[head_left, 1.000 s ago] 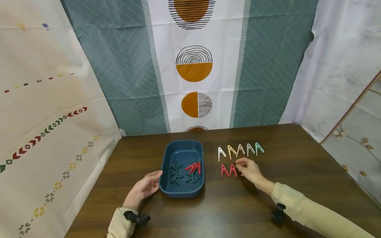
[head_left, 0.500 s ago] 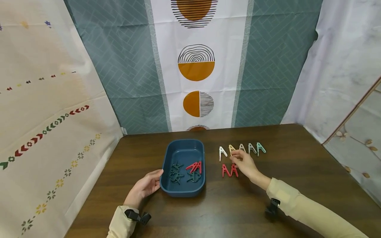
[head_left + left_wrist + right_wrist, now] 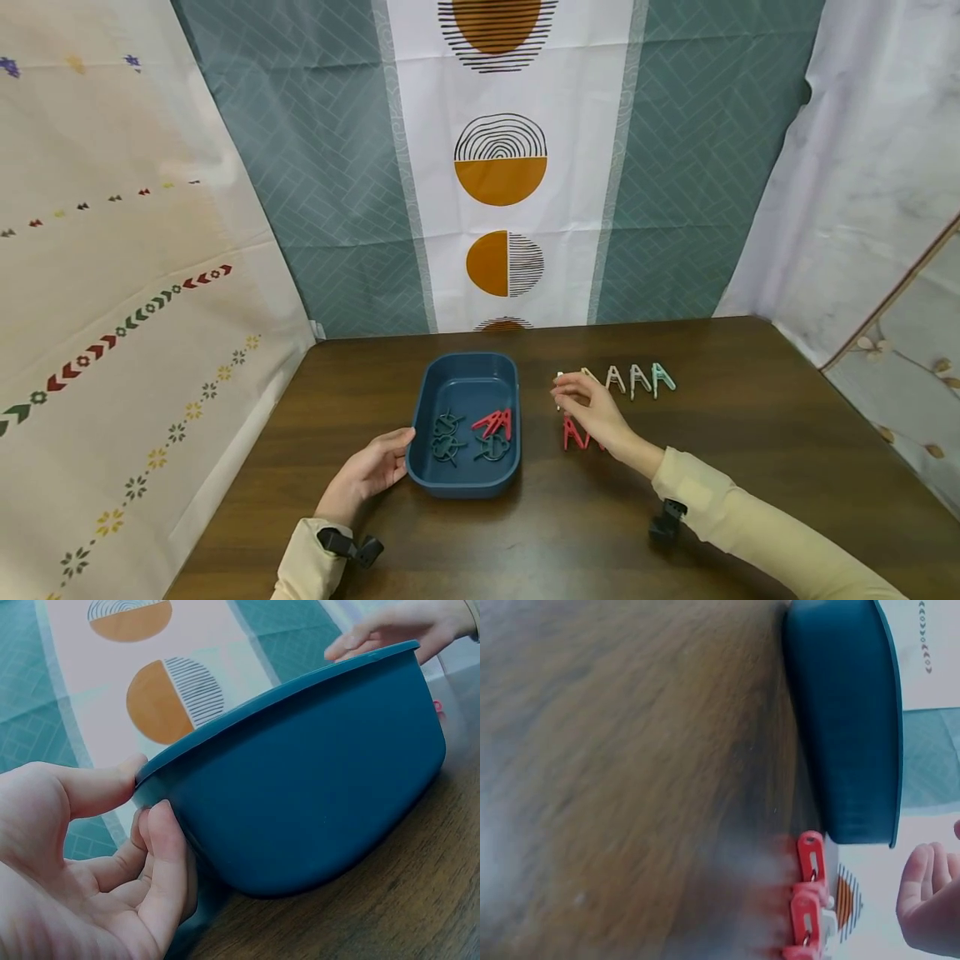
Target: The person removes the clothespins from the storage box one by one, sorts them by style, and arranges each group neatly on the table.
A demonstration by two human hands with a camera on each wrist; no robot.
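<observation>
My left hand [image 3: 369, 472] pinches the near left edge of the blue plastic bin [image 3: 464, 483], thumb at the rim and fingers against the outer wall, as the left wrist view shows. Inside lie red clothespins [image 3: 492, 422] and dark green ring-shaped clips [image 3: 447, 450] with thin prongs. To the right of the bin, my right hand [image 3: 597, 415] hovers with loosely bent fingers, nothing visible between them. It partly covers a white clothespin and a yellowish clothespin [image 3: 590, 375]. Two red clothespins [image 3: 810, 859] on the table are below it, one mostly hidden in the head view.
Farther right in the back row are a pale clothespin [image 3: 616, 379], a grey clothespin [image 3: 639, 380] and a mint green clothespin [image 3: 663, 380]. The brown wooden table [image 3: 525, 542] ends at hanging patterned cloths [image 3: 352, 250] behind and at both sides.
My right hand has moved left along the clothespin row, from beside the red pair to near the white one. My left hand keeps its hold on the bin, which stays put.
</observation>
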